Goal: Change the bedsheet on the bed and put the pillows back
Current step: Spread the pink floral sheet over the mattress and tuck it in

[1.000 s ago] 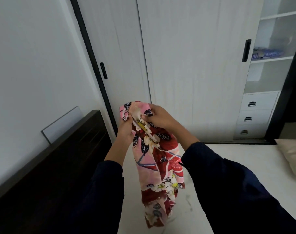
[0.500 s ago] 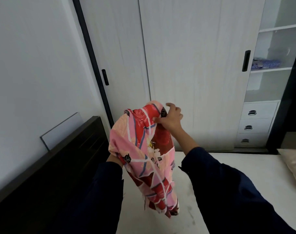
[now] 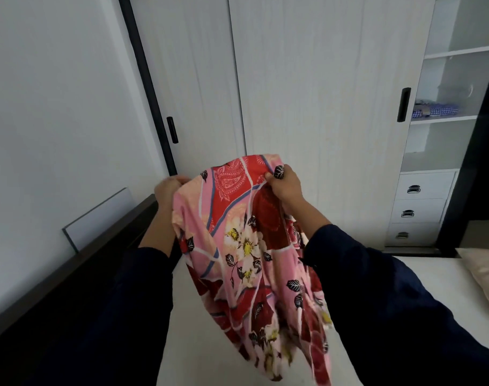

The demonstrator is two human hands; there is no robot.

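Two hands hold one item, raised at centre view over the bed.

- Floral sheet [image 3: 246, 246]: red and pink, with white flowers and black leaves. It hangs bunched from its top edge down towards 6 o'clock, clear of the bare white mattress [image 3: 198, 338] below it.
- Right hand [image 3: 283, 185]: fingers and thumb curled tight, pinching the sheet's top edge at its right corner.
- Left hand [image 3: 169, 190]: blurred, at the sheet's top left corner and gripping the edge there. Its fingertips are hidden behind the fabric.
- Dark sleeves cover both forearms and block the lower view at 5 and 7 o'clock.
- Dark headboard [image 3: 98, 263], 8 o'clock, along the wall; a white panel [image 3: 98, 218] leans behind it.
- White sliding wardrobe [image 3: 315, 93], 12 o'clock, with black handles.
- Open shelves, 2 o'clock, holding a blue checked cloth [image 3: 435, 110]; three drawers [image 3: 421, 208] sit beneath at 3 o'clock.
- Beige pillow [image 3: 485, 277], 4 o'clock, on the mattress and well apart from the sheet.
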